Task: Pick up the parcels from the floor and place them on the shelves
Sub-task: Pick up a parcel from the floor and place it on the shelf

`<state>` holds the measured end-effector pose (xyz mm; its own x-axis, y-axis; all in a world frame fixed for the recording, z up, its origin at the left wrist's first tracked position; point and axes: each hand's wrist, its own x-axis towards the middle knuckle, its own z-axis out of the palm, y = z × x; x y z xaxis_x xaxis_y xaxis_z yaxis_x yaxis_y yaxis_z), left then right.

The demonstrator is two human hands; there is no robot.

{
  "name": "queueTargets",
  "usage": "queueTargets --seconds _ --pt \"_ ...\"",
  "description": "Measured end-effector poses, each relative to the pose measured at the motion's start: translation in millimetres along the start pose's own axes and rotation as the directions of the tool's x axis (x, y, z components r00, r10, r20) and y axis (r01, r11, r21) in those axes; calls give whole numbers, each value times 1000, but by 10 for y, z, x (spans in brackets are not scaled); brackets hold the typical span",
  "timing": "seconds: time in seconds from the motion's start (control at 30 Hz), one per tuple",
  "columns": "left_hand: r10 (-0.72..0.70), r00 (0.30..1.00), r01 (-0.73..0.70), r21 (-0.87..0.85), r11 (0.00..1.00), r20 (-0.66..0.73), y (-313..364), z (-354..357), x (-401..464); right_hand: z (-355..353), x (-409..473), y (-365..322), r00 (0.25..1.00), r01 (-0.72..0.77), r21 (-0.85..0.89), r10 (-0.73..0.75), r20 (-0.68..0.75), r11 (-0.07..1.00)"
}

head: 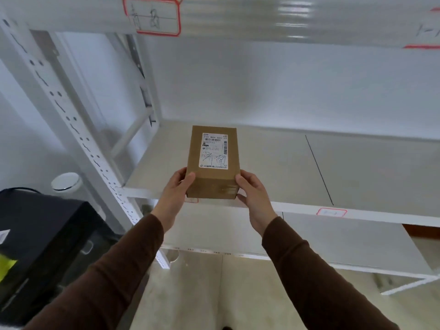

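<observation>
A small brown cardboard parcel (213,177) with a white shipping label on top is held over the front edge of the middle shelf (273,167) of a white metal rack. My left hand (175,190) grips its near left corner. My right hand (253,195) grips its near right corner. Whether the parcel's far end rests on the shelf board or hangs just above it cannot be told. Both arms wear dark brown sleeves.
The upper shelf beam (238,17) carries a red-bordered label. A lower shelf (333,241) sits below, with tiled floor (202,294) under it. The rack's perforated upright (71,125) stands at left. A black case (47,246) and a white round bin (66,182) are at far left.
</observation>
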<state>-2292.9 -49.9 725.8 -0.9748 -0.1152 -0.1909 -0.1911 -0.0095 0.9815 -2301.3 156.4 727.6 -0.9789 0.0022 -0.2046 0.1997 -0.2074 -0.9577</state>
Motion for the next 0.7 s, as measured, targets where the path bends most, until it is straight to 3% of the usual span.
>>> queueTargets --seconds 0.2,0.7 --pt "-10 998 11 20 1000 -68 122 -60 663 233 722 -57 996 -61 -7 62 60 998" --pt "-107 994 109 32 994 -33 -19 -312 1552 600 1434 50 992 -116 -11 115 -43 993"
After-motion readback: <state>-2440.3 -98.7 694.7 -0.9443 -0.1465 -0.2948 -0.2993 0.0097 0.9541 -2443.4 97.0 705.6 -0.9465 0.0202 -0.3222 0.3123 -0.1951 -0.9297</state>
